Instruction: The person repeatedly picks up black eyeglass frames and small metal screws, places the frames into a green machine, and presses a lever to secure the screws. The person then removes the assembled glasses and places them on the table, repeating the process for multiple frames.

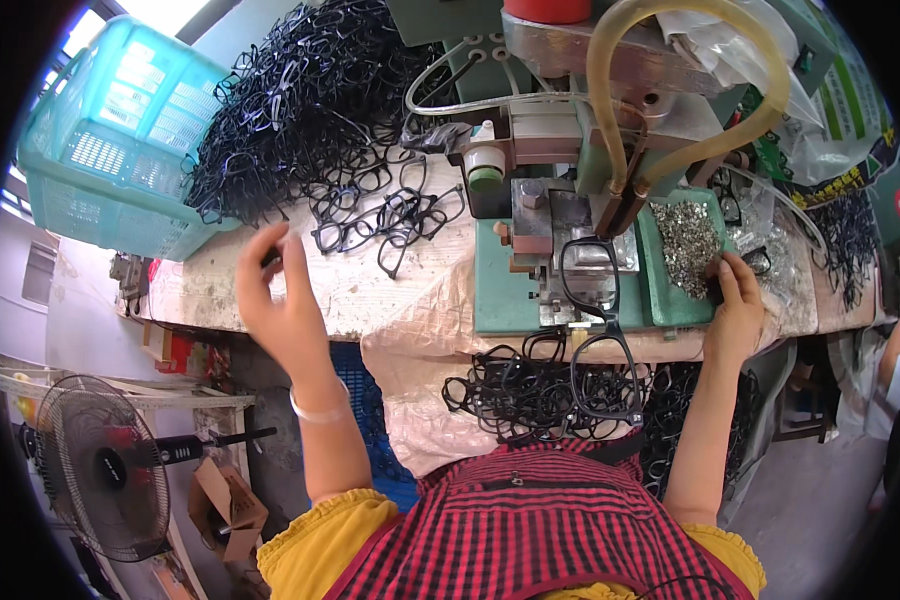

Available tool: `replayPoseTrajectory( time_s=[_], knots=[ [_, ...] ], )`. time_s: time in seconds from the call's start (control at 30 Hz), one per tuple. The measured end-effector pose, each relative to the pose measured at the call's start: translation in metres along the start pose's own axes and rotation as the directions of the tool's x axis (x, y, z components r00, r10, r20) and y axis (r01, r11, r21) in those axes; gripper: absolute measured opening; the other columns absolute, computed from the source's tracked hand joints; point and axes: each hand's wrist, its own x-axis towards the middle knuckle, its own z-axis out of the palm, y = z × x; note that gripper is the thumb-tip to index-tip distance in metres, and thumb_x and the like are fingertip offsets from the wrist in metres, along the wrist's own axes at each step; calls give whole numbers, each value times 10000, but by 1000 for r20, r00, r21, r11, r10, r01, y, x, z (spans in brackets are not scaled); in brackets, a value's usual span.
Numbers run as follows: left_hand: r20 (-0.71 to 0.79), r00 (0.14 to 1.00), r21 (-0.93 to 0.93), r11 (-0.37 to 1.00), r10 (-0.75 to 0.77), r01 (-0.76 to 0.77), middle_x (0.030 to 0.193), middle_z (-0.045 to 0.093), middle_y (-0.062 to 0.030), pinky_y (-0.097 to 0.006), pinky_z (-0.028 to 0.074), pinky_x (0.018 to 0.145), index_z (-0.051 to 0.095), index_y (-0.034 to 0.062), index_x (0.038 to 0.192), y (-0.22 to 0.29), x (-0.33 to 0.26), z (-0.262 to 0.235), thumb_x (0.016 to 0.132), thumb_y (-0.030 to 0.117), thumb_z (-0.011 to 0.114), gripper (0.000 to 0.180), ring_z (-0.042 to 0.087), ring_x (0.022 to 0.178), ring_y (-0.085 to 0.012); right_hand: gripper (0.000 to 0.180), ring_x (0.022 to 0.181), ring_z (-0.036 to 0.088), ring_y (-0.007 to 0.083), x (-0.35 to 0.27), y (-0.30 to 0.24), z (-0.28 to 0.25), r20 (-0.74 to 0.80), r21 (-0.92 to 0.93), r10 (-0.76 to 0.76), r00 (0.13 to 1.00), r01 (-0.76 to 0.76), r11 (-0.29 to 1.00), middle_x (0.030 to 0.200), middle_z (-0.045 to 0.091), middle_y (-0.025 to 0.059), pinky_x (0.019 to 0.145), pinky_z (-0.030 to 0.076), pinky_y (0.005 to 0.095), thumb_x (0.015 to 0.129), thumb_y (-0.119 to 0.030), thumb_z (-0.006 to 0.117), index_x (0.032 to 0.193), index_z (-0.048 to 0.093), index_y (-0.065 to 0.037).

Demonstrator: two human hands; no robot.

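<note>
We are reaching our open left hand (282, 300) toward frames (370, 225) mid-table; right hand (735, 300) is pinching rivets (685, 240) beside the press-held frame (592, 280).

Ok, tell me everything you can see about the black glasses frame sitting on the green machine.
The black glasses frame looks like glossy plastic, with two rounded-rectangular rims joined by a bridge; whether lenses are fitted cannot be told. It sits turned on end on the metal fixture of the green machine, one rim above the other. Below it a second frame hangs over the bench edge toward the lap pile. Neither hand touches it: the right hand rests at the tray of small metal parts, and the left hand is raised by the bench pile.
</note>
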Motion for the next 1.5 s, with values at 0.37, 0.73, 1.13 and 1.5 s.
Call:
replayPoseTrajectory(
  time_s=[0.37,0.73,1.13,1.5],
  knots=[
    [361,793,263,869,-491,419,743,702,-96,-300,464,546,754,35,872,-175,-10,112,810,298,790,273,634,589,-183,157,906,633,119,1,-30,65,178,-298,-154,972,202,933,970,712,52,857,471,247,882,-50,692,1028,723,-1],
    [246,948,87,979,-201,185,695,607,-46,-301,424,618,590,-4,780,-262,51,59,977,221,601,299,498,638,-126,159,940,647,217,-50,-48,-26,143,-476,-319,937,348,808,943,701,90,888,478,322,795,31,703,949,729,2],
    [155,963,-337,905,-219,260,779,586,28,-222,398,558,618,14,861,-56,-49,87,1007,152,606,200,491,612,-60,422,887,617,90,-44,-82,115,321,117,-218,921,190,975,909,670,46,868,475,247,795,-12,721,1193,588,29],
    [84,846,-855,474,527,-210,981,692,-174,-478,562,823,601,35,1008,89,-33,43,965,107,585,85,672,902,-305,500,996,637,134,-63,-119,113,450,184,-179,875,105,977,1013,693,67,931,467,281,815,-28,677,1294,537,13]
  ],
)
